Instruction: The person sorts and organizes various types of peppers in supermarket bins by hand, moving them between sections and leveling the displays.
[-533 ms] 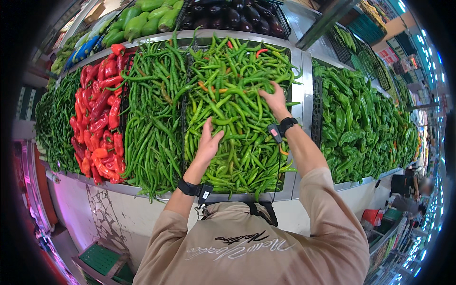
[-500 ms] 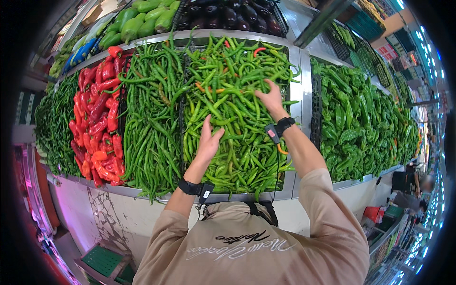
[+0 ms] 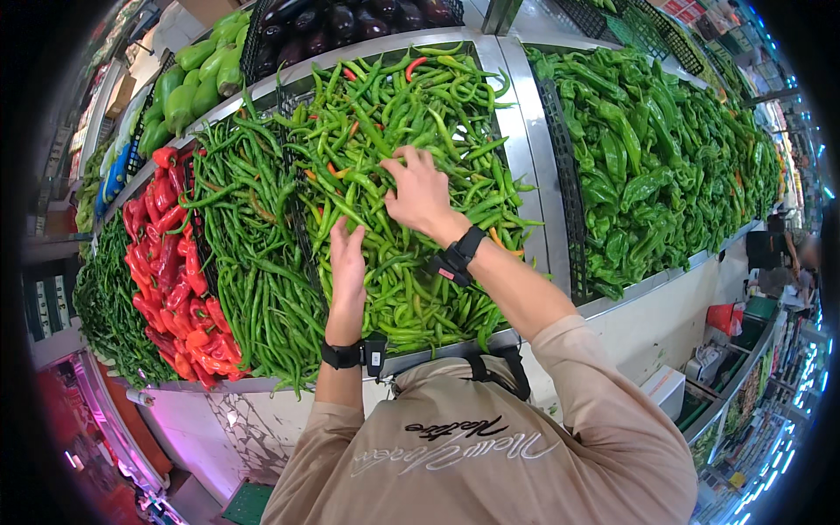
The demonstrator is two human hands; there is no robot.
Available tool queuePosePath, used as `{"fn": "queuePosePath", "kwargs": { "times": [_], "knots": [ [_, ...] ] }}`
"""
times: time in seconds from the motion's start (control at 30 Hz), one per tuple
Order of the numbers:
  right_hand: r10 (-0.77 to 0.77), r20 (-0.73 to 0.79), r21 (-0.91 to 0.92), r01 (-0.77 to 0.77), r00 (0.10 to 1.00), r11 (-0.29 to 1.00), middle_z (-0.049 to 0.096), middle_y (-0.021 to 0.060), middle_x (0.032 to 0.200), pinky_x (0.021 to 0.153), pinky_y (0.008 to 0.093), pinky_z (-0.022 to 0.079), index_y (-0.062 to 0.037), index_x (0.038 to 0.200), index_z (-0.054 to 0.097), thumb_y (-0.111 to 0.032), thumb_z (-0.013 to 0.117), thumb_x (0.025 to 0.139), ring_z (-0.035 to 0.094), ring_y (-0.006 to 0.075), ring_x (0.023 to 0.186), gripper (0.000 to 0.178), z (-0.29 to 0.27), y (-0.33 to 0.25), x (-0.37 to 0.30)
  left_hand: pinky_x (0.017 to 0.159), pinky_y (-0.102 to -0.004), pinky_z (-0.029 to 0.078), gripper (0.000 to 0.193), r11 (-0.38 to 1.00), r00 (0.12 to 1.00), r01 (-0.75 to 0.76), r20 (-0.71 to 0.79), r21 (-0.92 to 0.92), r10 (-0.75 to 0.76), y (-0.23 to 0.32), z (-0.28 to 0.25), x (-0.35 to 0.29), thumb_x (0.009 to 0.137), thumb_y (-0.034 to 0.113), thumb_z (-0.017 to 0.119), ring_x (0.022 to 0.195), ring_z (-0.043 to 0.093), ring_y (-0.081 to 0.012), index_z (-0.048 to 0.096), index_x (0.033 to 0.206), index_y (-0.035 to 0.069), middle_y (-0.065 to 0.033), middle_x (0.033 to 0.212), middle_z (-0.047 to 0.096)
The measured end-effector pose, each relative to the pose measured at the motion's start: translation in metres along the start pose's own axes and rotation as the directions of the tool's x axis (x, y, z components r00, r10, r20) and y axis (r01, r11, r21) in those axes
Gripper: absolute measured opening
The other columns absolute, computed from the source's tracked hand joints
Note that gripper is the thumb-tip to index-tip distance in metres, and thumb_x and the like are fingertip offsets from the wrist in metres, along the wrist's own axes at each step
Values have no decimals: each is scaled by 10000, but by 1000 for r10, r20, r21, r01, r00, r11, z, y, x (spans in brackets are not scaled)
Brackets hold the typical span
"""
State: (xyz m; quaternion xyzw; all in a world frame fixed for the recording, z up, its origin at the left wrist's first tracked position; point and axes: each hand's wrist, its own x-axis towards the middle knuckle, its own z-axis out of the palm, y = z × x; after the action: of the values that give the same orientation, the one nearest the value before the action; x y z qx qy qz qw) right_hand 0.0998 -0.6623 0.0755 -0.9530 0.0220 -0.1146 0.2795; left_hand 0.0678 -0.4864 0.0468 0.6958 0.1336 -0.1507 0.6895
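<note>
My left hand lies along the left side of a heap of slender green chili peppers, fingers stretched out and slightly apart, holding nothing. Farther in, my right hand reaches over the middle of the same heap. Its fingers are bent down onto the peppers, with a gap between thumb and forefinger. No pepper shows lifted in it. A few red and orange chilies lie among the green ones. Both wrists wear black straps with small devices.
Left of the heap lie long thin green peppers, then red peppers. Broad, wrinkled green peppers fill the right section beyond a metal divider. Eggplants and large pale-green vegetables sit behind.
My right hand has moved left across the heap, closer to my left hand, its fingers more bent. The view has turned, tilting the stall. My left hand stays at the heap's left side.
</note>
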Motion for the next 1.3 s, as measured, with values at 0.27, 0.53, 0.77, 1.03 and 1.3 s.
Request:
{"fn": "queuePosePath", "kwargs": {
  "times": [0.27, 0.53, 0.77, 1.03, 1.3],
  "knots": [
    [-205, 41, -180, 209, 978, 961, 550, 186, 1228, 967, 489, 464, -30, 1183, 631, -221, 673, 745, 497, 406, 1193, 480, 9, -28, -22, 1137, -480, 281, 549, 525, 754, -611, 235, 592, 613, 51, 20, 11, 905, 245, 634, 1381, 364, -412, 477, 1360, -19, -236, 1484, 401],
    [-241, 445, -359, 419, 862, 834, 348, 238, 1543, 1108, 698, 221, -10, 1405, 528, -342, 662, 778, 254, 531, 1419, 721, -2, -45, -56, 1108, -473, 282, 490, 413, 797, -577, 376, 705, 472, 42, 22, 56, 904, 356, 608, 1248, 524, -348, 576, 1249, 10, -208, 1298, 582],
    [-489, 343, -3, 521, 802, 853, 493, 221, 1374, 1082, 705, 272, 4, 1296, 586, -208, 650, 761, 300, 505, 1402, 580, -28, -17, -59, 1102, -474, 254, 365, 487, 861, -481, 290, 729, 417, 33, 24, 60, 914, 329, 595, 1182, 545, -314, 636, 1161, 64, -144, 1209, 610],
    [-120, 11, 297, 111, 993, 948, 652, 164, 972, 812, 394, 523, 13, 1014, 655, -60, 606, 796, 648, 339, 923, 235, -70, 80, 17, 865, -409, 502, 217, 738, 832, -503, 23, 450, 554, 1, 14, 70, 920, 204, 637, 972, 656, -349, 703, 1025, 26, -154, 1069, 683],
    [580, 427, 543, -710, 694, 449, 367, 240, 1515, 1136, 441, 321, 20, 1534, 160, -312, 729, 831, 381, 336, 1386, 963, -34, 125, 101, 988, -439, 397, 263, 746, 850, -439, -38, 500, 526, -8, 18, 64, 939, 269, 636, 1109, 587, -352, 702, 1060, 44, -156, 1143, 650]
  ]
}}
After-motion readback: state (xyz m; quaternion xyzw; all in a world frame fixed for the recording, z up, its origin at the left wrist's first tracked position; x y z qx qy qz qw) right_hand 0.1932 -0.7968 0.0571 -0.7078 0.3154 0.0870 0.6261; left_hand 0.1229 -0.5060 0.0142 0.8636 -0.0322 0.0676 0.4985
